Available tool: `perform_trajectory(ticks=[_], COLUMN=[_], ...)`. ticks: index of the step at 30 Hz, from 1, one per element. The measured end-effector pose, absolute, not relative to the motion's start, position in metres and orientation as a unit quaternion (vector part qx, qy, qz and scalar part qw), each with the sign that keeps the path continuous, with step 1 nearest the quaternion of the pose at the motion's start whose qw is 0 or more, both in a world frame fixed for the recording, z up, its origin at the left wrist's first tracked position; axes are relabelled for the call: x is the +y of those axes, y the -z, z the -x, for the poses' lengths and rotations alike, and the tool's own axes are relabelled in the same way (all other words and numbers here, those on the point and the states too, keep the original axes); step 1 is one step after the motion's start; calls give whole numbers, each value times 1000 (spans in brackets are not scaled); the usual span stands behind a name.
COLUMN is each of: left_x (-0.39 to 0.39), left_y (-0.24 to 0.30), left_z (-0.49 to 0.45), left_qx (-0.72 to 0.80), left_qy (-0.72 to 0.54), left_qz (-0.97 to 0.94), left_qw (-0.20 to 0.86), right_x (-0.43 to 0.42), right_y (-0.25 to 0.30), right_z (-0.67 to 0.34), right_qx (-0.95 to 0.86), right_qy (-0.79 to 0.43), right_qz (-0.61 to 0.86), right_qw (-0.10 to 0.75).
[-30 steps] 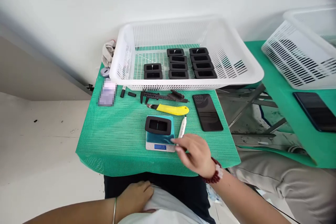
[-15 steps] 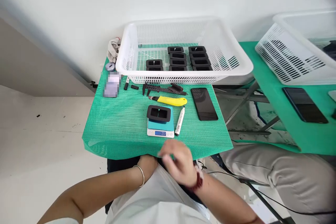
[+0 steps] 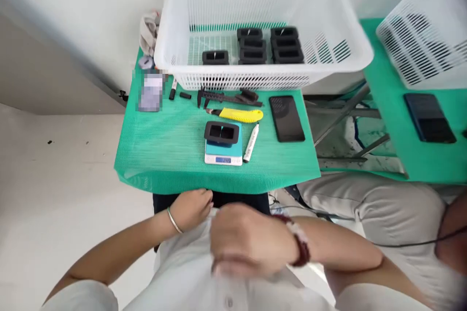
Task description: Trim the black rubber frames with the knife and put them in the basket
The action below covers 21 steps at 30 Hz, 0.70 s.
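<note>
**Operator:** White wall (image 3: 91, 0) at the far side, and a small table (image 3: 164, 155) under green mesh in front of it. I'm looking down over it from the head camera.

**Desk:** What are the hands doing?

**Operator:** Both are off the table and against my white shirt (image 3: 189, 272). My left hand (image 3: 189, 208) lies on the cloth just below the table's near edge, fingers curled loosely. I can't tell if it pinches the fabric. My right hand (image 3: 248, 240) is nearer to me and blurred. Its fingers are folded in against the shirt, and I can't tell whether they hold anything.

**Desk:** What has changed?

**Operator:** A second ago the right hand was at the near right corner of the scale (image 3: 223, 159), beside the marker (image 3: 251, 142). Half a second ago it had drawn back to the table's near edge. Now it is down at my chest. The left hand has stayed at the shirt throughout.

**Desk:** And the part being weighed?

**Operator:** The black frame (image 3: 222, 132) lies flat on the scale, untouched, well beyond both hands on the far side of the table edge. The marker lies just right of it. The yellow knife (image 3: 239, 115) is just beyond it, then the caliper (image 3: 226, 98). The phone (image 3: 286, 118) is farther right. More black frames lie in the white basket (image 3: 255, 77) at the far edge.
</note>
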State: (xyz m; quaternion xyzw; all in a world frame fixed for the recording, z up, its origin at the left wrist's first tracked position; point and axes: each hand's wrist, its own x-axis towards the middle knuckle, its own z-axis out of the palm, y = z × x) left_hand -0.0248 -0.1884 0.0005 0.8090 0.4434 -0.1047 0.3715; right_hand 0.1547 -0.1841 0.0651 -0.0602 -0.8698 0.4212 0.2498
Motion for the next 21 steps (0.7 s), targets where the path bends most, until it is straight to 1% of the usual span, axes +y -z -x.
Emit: perform_trajectory(ticks=[2, 4, 7, 9, 12, 14, 17, 21], left_x=[-179, -169, -160, -158, -160, -161, -157, -150], left_y=[-14, -30, -55, -67, -71, -67, -56, -40], left_z=[36, 44, 47, 44, 36, 32, 31, 48], left_qx=[449, 399, 263, 193, 125, 102, 101, 210], left_qy=[84, 73, 39, 0, -24, -10, 26, 84], left_qz=[-794, -780, -742, -725, -700, -691, -725, -756], left_qw=[402, 477, 616, 661, 702, 716, 681, 614], right_x=[-167, -157, -154, -157, -160, -160, -158, -152], right_y=[-68, -72, -78, -79, -76, -74, -72, -64], right_z=[-173, -190, -205, -208, -207, -206, -207, -216], right_qx=[-835, -807, -776, -761, -753, -757, -764, -764], right_qy=[-434, -466, -559, -605, -626, -620, -602, -575], right_qz=[200, 247, 212, 174, 159, 170, 204, 279], right_qw=[273, 264, 202, 158, 127, 118, 109, 92])
